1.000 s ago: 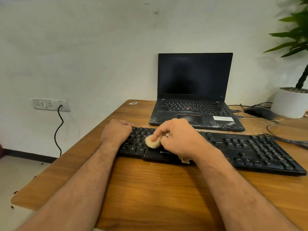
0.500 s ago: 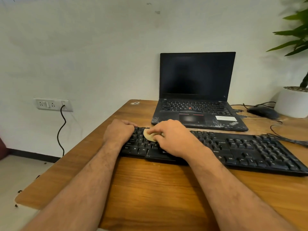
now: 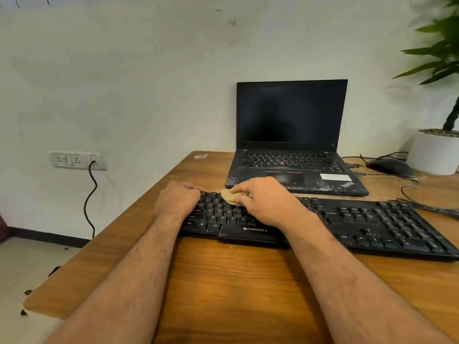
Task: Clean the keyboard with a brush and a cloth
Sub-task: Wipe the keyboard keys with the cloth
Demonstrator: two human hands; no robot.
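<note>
While the left hand [image 3: 177, 198] curls over the keyboard's [image 3: 323, 223] left end on the bench [image 3: 238, 281], the right hand [image 3: 263, 201] pinches the cloth [image 3: 229, 196] against the top key rows, just before the laptop [image 3: 293, 155]. No brush shows.

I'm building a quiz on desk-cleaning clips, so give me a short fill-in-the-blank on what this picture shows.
1. The right hand presses a beige ____ onto the keyboard.
2. The left hand grips the keyboard's ____ end.
3. Behind the keyboard, the open laptop has a ____ screen.
4. A black mouse lies beside the white plant ____.

Missing words: cloth; left; dark; pot
</note>
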